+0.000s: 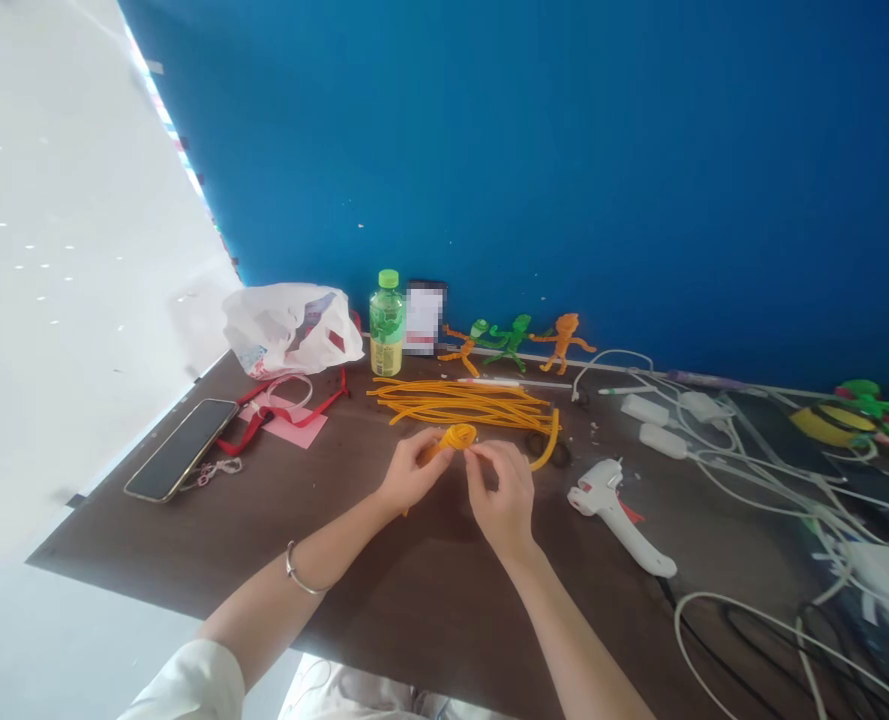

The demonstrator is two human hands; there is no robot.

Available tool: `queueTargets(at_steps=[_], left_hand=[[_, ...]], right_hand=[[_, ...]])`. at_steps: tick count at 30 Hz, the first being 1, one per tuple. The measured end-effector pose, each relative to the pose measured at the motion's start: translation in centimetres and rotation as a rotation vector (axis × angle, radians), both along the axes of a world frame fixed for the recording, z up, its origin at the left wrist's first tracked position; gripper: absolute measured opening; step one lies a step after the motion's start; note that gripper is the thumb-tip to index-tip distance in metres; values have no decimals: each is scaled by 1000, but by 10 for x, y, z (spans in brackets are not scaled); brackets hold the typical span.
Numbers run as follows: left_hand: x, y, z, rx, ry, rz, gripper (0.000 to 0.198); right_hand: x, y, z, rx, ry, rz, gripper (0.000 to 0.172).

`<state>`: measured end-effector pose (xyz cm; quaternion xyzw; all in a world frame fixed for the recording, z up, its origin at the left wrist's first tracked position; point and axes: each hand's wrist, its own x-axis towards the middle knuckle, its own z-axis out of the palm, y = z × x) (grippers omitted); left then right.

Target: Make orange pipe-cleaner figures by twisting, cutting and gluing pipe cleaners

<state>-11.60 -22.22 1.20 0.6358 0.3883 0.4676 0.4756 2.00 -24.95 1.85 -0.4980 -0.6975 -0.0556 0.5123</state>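
Between my two hands, above the dark table (399, 600), is a small coil of orange pipe cleaner (459, 436). My left hand (412, 470) pinches the coil from its left side. With thumb and fingers together, my right hand (502, 490) grips the same piece at its lower right. An orange end (551, 440) curves up behind my right hand. Just beyond my hands lies a loose bundle of straight orange pipe cleaners (466, 403). The fingertips partly hide where each hand touches the coil.
A white glue gun (624, 520) lies to the right, near tangled white cables (759, 460). Scissors (559, 452) rest behind my right hand. Twisted figures (517, 343), a green bottle (388, 325) and a plastic bag (294, 325) line the back; a phone (181, 450) lies left.
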Motion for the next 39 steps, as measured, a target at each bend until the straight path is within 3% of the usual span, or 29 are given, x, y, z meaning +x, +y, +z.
queueTargets(at_steps=[19, 23, 28, 39], left_hand=[[0, 2, -5, -28, -19, 5, 37], [-1, 2, -8, -69, -118, -64, 37], [2, 3, -7, -174, -231, -60, 42], [4, 11, -7, -265, -241, -46, 43]], right_hand=[[0, 0, 0, -9, -8, -2, 6], [1, 0, -1, -2, -15, -4, 5], [2, 3, -2, -12, -14, -8, 5], [7, 17, -16, -55, -53, -4, 5]])
